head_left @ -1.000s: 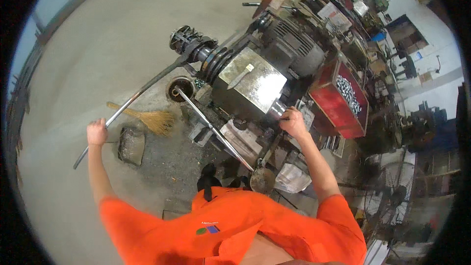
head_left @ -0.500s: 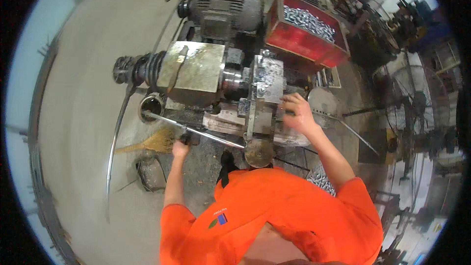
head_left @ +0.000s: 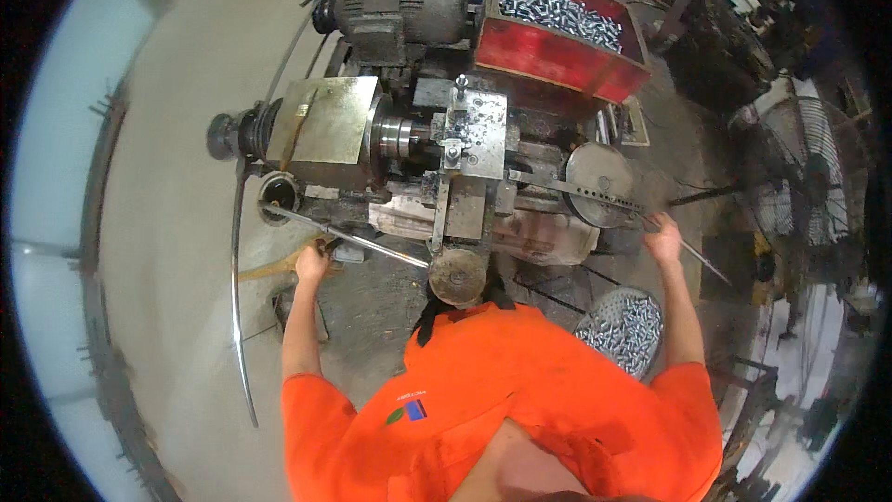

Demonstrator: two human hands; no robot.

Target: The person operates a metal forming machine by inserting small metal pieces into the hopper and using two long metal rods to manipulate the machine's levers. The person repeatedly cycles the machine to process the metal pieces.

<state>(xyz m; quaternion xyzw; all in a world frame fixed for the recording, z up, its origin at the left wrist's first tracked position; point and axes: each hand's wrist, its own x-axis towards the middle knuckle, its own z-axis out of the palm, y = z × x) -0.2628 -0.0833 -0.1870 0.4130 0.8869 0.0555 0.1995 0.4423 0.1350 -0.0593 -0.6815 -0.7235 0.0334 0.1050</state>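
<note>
My right hand [head_left: 663,240] is closed around a thin metal lever [head_left: 703,264]. This lever meets a flat bar with a row of holes [head_left: 599,195], which reaches to the machine's tool block [head_left: 481,133]. Over on the left, my left hand [head_left: 313,262] is closed beside the long shiny rod [head_left: 372,248]; a dark piece shows at its fingers, but I cannot make out what it is. Left of the block is the bright spindle [head_left: 397,137], beside the metal-topped headstock [head_left: 325,121]. A round plate [head_left: 458,276] sits at the machine's near end.
A red bin [head_left: 557,60] of small metal parts stands at the back right. More parts lie in a round tray [head_left: 621,335] near my right arm. Behind the headstock is a motor [head_left: 401,14]. A straw broom [head_left: 274,268] lies left, and a fan [head_left: 804,167] stands far right.
My right hand has moved from beside the tool block out to the right and closed on the lever. My left hand stays near the rod. The view has shifted slightly.
</note>
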